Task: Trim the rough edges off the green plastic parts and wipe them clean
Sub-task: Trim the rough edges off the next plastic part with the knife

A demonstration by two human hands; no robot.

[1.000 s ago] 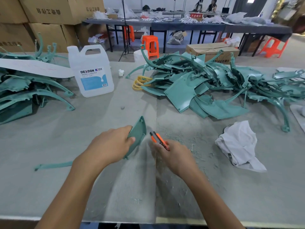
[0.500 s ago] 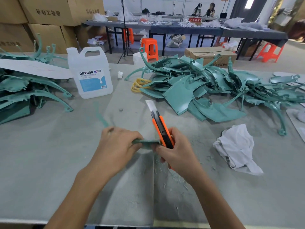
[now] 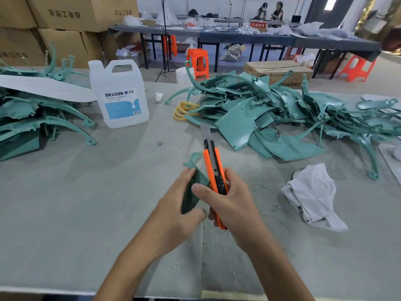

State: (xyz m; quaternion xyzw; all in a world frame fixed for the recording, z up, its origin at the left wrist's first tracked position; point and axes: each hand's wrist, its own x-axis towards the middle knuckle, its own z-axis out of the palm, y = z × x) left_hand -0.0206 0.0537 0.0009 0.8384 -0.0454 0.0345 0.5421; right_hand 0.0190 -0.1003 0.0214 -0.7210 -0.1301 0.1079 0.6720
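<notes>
My left hand (image 3: 173, 211) grips a green plastic part (image 3: 192, 183) and holds it upright above the grey table (image 3: 86, 203). Just to its right, my right hand (image 3: 230, 203) grips an orange utility knife (image 3: 213, 170). The knife's blade is extended and points away from me, along the part's right edge. A large heap of green parts (image 3: 271, 114) lies at the far right. Another stack of green parts (image 3: 36, 120) sits at the far left. A crumpled white cloth (image 3: 312, 194) lies to the right of my hands.
A white DEXCON jug (image 3: 121, 94) stands at the back left, beside a white sheet (image 3: 43, 88) resting on the left stack. Yellow rings (image 3: 184, 109) lie by the big heap. Plastic shavings litter the table near my hands. Cardboard boxes (image 3: 65, 18) stand behind.
My left hand has turned the green part from flat to upright. The knife has swung up from low on the table, blade now pointing away beside the part.
</notes>
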